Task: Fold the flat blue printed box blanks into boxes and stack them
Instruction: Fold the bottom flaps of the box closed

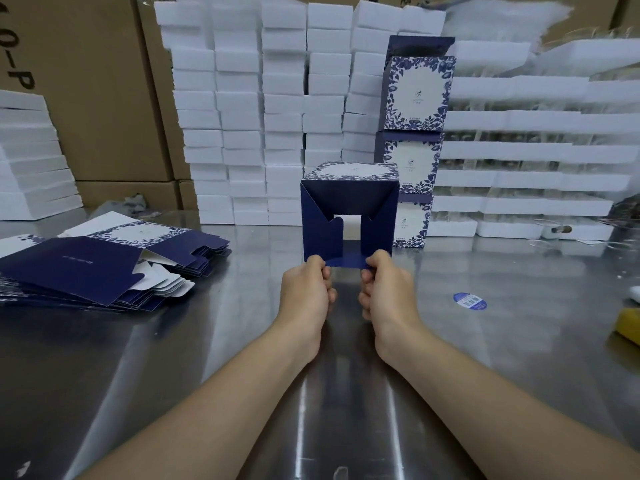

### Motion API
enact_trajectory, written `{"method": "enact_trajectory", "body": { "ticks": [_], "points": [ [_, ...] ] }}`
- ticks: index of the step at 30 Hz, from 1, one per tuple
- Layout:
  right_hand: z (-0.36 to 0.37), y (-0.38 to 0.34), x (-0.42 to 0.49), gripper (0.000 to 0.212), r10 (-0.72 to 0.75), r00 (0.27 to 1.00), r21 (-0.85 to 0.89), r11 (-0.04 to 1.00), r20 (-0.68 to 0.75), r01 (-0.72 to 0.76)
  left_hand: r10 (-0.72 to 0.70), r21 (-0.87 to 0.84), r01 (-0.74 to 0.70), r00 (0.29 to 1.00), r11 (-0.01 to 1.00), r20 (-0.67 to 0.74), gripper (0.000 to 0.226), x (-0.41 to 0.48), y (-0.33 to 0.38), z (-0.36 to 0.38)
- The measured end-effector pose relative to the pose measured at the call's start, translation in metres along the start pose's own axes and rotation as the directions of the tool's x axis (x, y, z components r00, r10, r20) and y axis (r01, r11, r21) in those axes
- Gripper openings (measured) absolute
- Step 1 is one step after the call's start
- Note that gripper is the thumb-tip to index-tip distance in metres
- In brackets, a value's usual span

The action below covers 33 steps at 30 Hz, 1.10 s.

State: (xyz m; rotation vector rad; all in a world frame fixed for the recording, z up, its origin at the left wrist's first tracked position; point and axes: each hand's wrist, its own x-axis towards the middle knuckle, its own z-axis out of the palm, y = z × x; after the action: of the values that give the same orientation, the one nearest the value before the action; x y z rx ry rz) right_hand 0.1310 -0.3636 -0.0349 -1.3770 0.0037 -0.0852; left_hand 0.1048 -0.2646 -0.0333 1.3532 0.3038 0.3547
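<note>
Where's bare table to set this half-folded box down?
Free: steel table between the flat blanks pile and the held box; also right of it, between the folded box stack and the blue sticker. Crowded: back edge, white foam stacks; far right, yellow object.

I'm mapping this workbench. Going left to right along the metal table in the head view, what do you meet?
Flat blanks → half-folded box → round blue sticker → yellow object at the frame edge.

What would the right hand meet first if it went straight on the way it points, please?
Likely the half-folded box whose flap the right hand now pinches; behind it, depth unclear, stands the stack of finished boxes.
</note>
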Motion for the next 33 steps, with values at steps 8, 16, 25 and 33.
{"method": "enact_trajectory", "body": {
  "ticks": [8,16,25,33],
  "points": [
    [-0.003,0.002,0.008,0.032,-0.064,0.996,-0.056,0.996,0.056,0.067,0.116,-0.136,-0.114,0.993,0.984,0.007,0.049,0.008,0.008,-0.013],
    [-0.014,0.008,0.02,0.016,-0.188,0.975,-0.458,0.861,0.123,0.223,0.335,-0.104,-0.339,0.941,0.935,-0.054,0.048,0.013,0.008,-0.015],
    [-0.018,0.009,0.021,0.025,-0.485,0.869,-0.372,0.792,0.097,0.484,0.394,0.064,-0.397,0.918,0.916,0.052,0.042,0.018,0.0,-0.015],
    [-0.02,0.005,0.025,0.03,-0.477,0.878,-0.404,0.797,0.033,0.448,0.373,0.092,-0.373,0.928,0.923,0.019,0.034,0.022,-0.001,-0.016]
  ]
}}
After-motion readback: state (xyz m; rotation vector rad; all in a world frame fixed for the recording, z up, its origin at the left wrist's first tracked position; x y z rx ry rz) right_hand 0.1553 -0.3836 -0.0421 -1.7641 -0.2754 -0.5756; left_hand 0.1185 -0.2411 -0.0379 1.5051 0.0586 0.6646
